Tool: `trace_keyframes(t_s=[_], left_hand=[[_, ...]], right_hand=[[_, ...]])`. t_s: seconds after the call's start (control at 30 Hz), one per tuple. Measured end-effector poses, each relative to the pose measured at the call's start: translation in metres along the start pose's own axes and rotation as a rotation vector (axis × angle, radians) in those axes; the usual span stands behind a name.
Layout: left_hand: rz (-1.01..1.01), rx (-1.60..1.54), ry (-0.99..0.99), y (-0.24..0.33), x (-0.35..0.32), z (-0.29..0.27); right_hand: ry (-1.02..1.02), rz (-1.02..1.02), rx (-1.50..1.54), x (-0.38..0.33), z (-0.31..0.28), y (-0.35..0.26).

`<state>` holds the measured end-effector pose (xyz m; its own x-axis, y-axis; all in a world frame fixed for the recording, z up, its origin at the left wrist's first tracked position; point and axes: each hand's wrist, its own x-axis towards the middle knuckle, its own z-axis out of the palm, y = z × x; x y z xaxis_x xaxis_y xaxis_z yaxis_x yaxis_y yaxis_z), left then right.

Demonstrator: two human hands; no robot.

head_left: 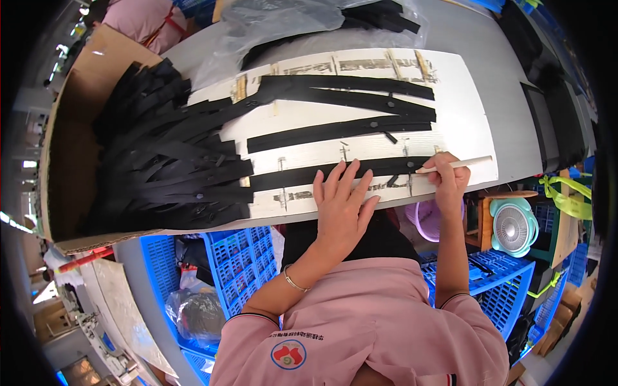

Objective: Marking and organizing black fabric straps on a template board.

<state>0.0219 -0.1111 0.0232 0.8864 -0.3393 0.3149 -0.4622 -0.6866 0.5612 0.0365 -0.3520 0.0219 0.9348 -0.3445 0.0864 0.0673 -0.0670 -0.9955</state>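
Note:
A black zipper (283, 177) lies straight across a white marked board (470, 122), its slider toward the right end. My left hand (341, 215) is open, its spread fingertips resting on the strip's middle. In my right hand (450, 179) is a slim white marking pencil (475, 162), whose tip meets the zipper close to the slider. Farther up the board lie another single black zipper (309, 133) and two overlapping ones (360, 98). To the left, a heap of black zippers (161, 167) spills out of a cardboard box (61, 167) onto the board.
Clear plastic bags (283, 26) with black strips lie on the grey table (515, 151) at the far side. Black items line its right end. Below the near edge are blue crates (241, 257), a purple basket (426, 219) and a turquoise fan (514, 226). A person in pink (138, 22) is at the far left.

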Motion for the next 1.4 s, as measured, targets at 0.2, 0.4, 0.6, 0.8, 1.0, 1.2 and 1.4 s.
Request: trace_keyframes(t_s=[0.2, 0.4, 0.6, 0.8, 1.0, 1.2, 1.4], left_hand=[[0.073, 0.015, -0.015, -0.031, 0.048, 0.006], [0.065, -0.066, 0.046, -0.05, 0.055, -0.016], [-0.108, 0.383, 0.227, -0.107, 0.011, -0.084], [-0.158, 0.495, 0.395, -0.149, 0.017, -0.111], [-0.068, 0.379, 0.594, -0.113, 0.029, -0.093], [0.133, -0.161, 0.112, -0.052, 0.04, -0.037], [0.194, -0.213, 0.019, -0.015, 0.052, 0.01]], right_hand=[[0.053, -0.034, 0.029, 0.003, 0.004, 0.01], [0.045, -0.047, -0.021, 0.004, 0.002, 0.016], [0.018, -0.052, -0.079, 0.004, 0.008, 0.009], [0.003, -0.025, -0.073, 0.005, 0.008, 0.006], [0.022, -0.02, -0.044, 0.002, 0.015, 0.001], [0.001, -0.096, -0.047, 0.002, 0.014, -0.002], [-0.018, -0.531, -0.45, -0.022, 0.029, -0.003]])
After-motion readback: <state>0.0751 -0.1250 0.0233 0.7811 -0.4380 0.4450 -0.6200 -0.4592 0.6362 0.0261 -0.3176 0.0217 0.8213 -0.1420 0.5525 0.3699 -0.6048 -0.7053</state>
